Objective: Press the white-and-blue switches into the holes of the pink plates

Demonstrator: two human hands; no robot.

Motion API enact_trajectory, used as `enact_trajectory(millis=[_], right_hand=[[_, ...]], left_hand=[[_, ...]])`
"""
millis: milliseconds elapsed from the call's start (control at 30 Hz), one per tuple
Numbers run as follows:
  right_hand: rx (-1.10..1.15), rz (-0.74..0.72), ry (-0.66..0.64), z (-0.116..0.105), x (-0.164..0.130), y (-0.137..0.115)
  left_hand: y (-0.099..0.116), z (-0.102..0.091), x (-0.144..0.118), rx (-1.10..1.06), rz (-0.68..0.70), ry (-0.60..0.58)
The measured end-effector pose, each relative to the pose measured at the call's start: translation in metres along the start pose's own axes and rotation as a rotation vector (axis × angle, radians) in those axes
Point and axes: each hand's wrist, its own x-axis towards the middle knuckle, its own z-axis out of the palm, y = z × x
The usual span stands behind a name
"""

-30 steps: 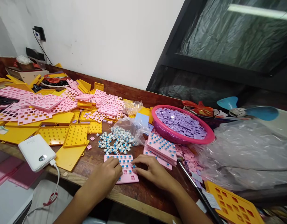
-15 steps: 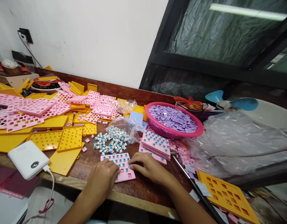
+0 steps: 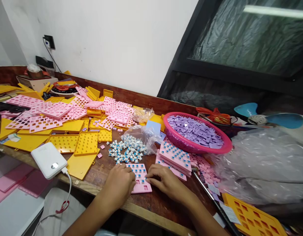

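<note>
A pink keyboard plate (image 3: 142,188) lies on the table in front of me, with rows of blue-and-white key switches and a couple of bare square holes near its front edge. My left hand (image 3: 120,183) covers the plate's left part, its fingers curled over it and gripping it. At the right edge, my right hand (image 3: 163,179) has thumb and forefinger close together by a switch; whatever is between the fingertips is hidden. Behind the plate, a pile of loose key switches (image 3: 125,150) spills from a clear plastic bag (image 3: 151,141). Filled pink plates (image 3: 174,155) are stacked right of the pile.
A pink basket (image 3: 227,146) of purple keycaps stands behind the stack. Yellow cases (image 3: 86,143) and pink plates (image 3: 57,109) cover the left side. A white power bank (image 3: 48,160) with a cable rests at the front left edge. A metal rod (image 3: 205,186) lies at right.
The view has turned left, so everything appears shifted to the right. My left fingers have drawn slightly more closed over the plate; my right hand stays at its right edge.
</note>
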Motion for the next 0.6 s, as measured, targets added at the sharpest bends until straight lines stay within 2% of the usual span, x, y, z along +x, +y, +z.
enact_trajectory(millis=[100,200,233,300,400,467,600], right_hand=[[0.009,0.015,-0.016,-0.002,0.0,-0.001],[0.057,0.005,-0.024,-0.004,0.0,-0.003],[0.079,-0.005,-0.011,-0.004,0.001,-0.004],[0.121,-0.013,0.054,-0.002,0.005,-0.006],[0.1,-0.021,0.154,0.004,0.018,-0.011],[0.026,-0.058,0.148,0.008,0.032,-0.015],[-0.157,-0.136,0.056,0.012,0.069,-0.029]], left_hand=[[-0.027,-0.008,-0.006,-0.099,-0.069,0.154],[-0.063,-0.017,-0.006,-0.027,-0.212,0.369],[-0.074,-0.019,-0.005,0.002,-0.227,0.383],[-0.09,-0.019,-0.002,0.027,-0.234,0.345],[-0.099,-0.014,0.001,0.008,-0.226,0.232],[-0.098,-0.012,0.002,-0.013,-0.238,0.198],[-0.096,-0.01,0.002,-0.031,-0.261,0.208]])
